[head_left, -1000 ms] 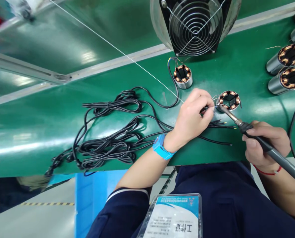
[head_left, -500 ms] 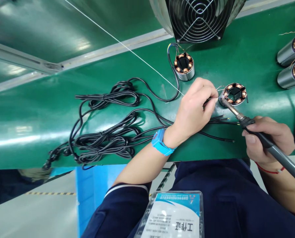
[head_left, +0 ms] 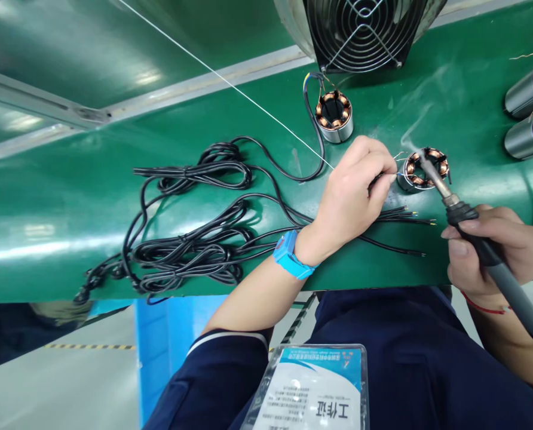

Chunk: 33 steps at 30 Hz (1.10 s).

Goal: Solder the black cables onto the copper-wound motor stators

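Stator: a small copper-wound stator [head_left: 423, 169] lay on the green belt [head_left: 69, 209] right of centre in the frame, thin lead wires sticking out of its left side.
Soldering iron: the soldering iron [head_left: 466, 218] angled up from the lower right, its tip over the stator's left rim, a wisp of smoke rising from there.
Right hand: the right hand [head_left: 495, 251] was clenched around the iron's dark grip, at the right edge of the frame.
Left hand: the left hand [head_left: 354, 194] pinched a fine wire end between thumb and fingertips just left of the stator; a thin solder wire [head_left: 230, 83] ran from the upper left down to those fingers.
Wrist: a blue strap [head_left: 288, 255] sat on the left wrist.
Around: black cables [head_left: 190, 245] lay bundled at left centre, with stripped ends [head_left: 410, 218] fanning out below the stator; a second stator [head_left: 334, 115] stood under the fan [head_left: 360, 30] at top centre; grey cylinders [head_left: 529, 113] lay at the right edge.
Risk: the hot tip stood near the pinching fingertips, so a small slip could likely burn them; lingering on the windings might scorch their enamel; the stripped cable ends lay just beside the joint and could catch stray solder.
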{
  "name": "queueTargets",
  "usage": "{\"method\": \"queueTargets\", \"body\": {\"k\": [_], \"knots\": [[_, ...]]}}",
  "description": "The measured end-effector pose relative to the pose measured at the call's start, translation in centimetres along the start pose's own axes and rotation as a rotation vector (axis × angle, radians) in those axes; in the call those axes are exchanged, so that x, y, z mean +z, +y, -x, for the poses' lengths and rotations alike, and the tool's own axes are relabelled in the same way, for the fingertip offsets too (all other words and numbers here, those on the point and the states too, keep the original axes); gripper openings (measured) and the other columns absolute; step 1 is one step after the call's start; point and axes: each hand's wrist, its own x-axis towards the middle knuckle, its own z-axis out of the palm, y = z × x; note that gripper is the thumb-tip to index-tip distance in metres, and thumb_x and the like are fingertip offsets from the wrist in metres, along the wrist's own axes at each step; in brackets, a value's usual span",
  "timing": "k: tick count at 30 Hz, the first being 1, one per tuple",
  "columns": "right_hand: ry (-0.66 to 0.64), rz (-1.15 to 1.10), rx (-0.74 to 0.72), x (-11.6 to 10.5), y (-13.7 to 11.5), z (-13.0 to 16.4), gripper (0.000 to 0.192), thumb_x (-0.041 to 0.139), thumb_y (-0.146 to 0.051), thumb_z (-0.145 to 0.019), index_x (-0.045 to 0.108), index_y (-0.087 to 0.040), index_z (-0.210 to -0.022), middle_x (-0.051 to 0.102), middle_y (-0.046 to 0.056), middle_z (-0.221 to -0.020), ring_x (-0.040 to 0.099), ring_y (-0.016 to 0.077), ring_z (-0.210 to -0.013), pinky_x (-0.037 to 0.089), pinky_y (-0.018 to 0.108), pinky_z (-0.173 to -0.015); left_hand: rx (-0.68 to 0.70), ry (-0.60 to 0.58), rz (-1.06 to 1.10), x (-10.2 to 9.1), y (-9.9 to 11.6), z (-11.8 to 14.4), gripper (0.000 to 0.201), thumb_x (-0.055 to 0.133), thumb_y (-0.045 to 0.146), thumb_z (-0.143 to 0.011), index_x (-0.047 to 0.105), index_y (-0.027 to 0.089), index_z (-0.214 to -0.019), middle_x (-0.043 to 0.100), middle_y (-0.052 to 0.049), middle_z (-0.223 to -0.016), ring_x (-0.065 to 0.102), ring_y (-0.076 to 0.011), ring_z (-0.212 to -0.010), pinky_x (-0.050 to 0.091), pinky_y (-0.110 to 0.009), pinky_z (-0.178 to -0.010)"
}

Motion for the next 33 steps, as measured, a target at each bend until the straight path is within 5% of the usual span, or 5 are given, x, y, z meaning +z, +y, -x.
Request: {"method": "queueTargets", "body": {"k": [7, 21, 33], "knots": [[-0.007, 0.082, 0.033, 0.20, -0.24, -0.49, 0.044, 0.069, -0.009, -0.073, 0.066, -0.019, -0.116, 0.064, 0.001, -0.070, 0.059, 0.0143, -0.059, 0.051, 0.030, -0.056, 0.002, -0.017, 0.024, -0.16, 0.11, -0.03, 0.014, 0.050, 0.010, -0.089, 0.056, 0.019, -0.079, 0.064, -0.006, -0.091, 0.062, -0.0165, -0.088, 0.053, -0.033, -0.073], [-0.038, -0.073, -0.002, -0.10, -0.11, 0.06, 0.039, 0.064, -0.010, -0.073, 0.067, -0.015, -0.112, 0.061, 0.000, -0.066, 0.055, 0.0133, -0.049, 0.045, 0.029, -0.044, 0.000, -0.014, 0.046, -0.27, 0.23, -0.13, 0.014, 0.052, 0.009, -0.088, 0.056, 0.020, -0.079, 0.064, -0.006, -0.091, 0.063, -0.0169, -0.089, 0.054, -0.035, -0.075], [0.006, 0.106, 0.012, -0.09, -0.06, 0.20, 0.045, 0.069, -0.012, -0.075, 0.066, -0.023, -0.118, 0.064, -0.001, -0.066, 0.058, 0.0141, -0.056, 0.053, 0.029, -0.051, 0.014, -0.012, 0.021, -0.28, 0.11, -0.15, 0.015, 0.052, 0.009, -0.089, 0.056, 0.020, -0.080, 0.065, -0.006, -0.092, 0.062, -0.0164, -0.088, 0.054, -0.034, -0.072]]}}
